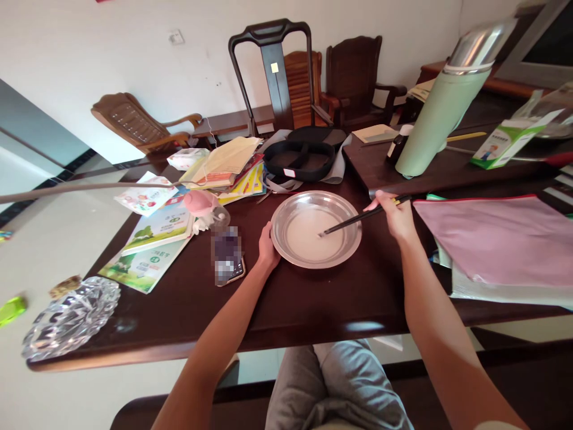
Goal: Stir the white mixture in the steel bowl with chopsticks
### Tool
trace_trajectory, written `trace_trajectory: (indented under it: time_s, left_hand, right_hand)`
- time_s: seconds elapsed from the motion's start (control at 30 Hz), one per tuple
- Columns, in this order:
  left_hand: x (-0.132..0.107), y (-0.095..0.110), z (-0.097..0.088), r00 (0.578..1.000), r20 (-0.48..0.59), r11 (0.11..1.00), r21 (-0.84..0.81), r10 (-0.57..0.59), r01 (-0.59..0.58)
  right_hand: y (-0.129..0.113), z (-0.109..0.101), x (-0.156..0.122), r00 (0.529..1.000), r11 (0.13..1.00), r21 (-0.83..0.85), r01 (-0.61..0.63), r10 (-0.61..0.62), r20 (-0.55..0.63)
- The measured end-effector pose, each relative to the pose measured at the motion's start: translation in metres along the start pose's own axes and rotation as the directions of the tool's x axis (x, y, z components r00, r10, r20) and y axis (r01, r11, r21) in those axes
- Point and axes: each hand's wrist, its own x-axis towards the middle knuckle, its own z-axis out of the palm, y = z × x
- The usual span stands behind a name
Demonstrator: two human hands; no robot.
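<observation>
A round metal dish (347,248) with pale white liquid in it sits on the dark wooden table (313,298) in front of me. My left hand (267,246) grips the dish's left rim, fingers curled on its edge. My right hand (394,213) is closed on a pair of dark chopsticks (358,218), whose tips dip into the liquid near the dish's middle.
A phone (228,258), a pink cup (200,204), books (156,239) and papers lie left of the dish. A black divided tray (299,160) sits behind it. A green thermos (443,101), a carton (508,142) and a pink folder (496,236) are to the right. A glass ashtray (71,316) sits at the left corner. Chairs stand beyond.
</observation>
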Motion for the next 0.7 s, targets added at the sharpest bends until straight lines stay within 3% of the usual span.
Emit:
trace_trajectory:
  time_s: [0.1,0.17,0.37,0.43,0.57,0.63,0.7]
  left_hand:
    - [0.002,-0.001,-0.001,1.000,0.004,1.000,-0.002,-0.005,0.005]
    - [0.003,-0.002,-0.001,1.000,0.002,1.000,-0.006,-0.012,0.012]
    - [0.002,-0.002,0.000,1.000,0.008,1.000,-0.023,-0.009,0.009]
    - [0.002,-0.002,0.000,1.000,0.005,1.000,-0.028,-0.005,0.005]
    - [0.001,-0.002,0.000,1.000,-0.002,1.000,-0.017,-0.013,0.013]
    - [0.001,-0.002,0.001,1.000,-0.002,1.000,-0.014,-0.011,0.010]
    - [0.002,-0.002,0.000,1.000,0.002,1.000,-0.016,-0.008,0.008]
  right_hand:
    - [-0.006,0.007,-0.004,0.987,1.000,-0.016,0.009,-0.007,0.161]
    - [-0.009,0.010,-0.005,0.978,0.999,-0.034,0.037,-0.029,0.209]
    - [-0.003,-0.001,-0.001,1.000,1.000,-0.003,0.025,-0.025,-0.013]
    - [-0.004,0.000,-0.002,0.999,1.000,0.012,0.010,-0.010,0.038]
    - [-0.012,0.010,-0.006,0.967,1.000,-0.021,0.013,-0.007,0.253]
    - [-0.011,0.010,-0.005,0.973,0.999,-0.039,0.033,-0.023,0.231]
    - [-0.007,0.006,-0.003,0.994,0.999,-0.039,0.035,-0.030,0.109]
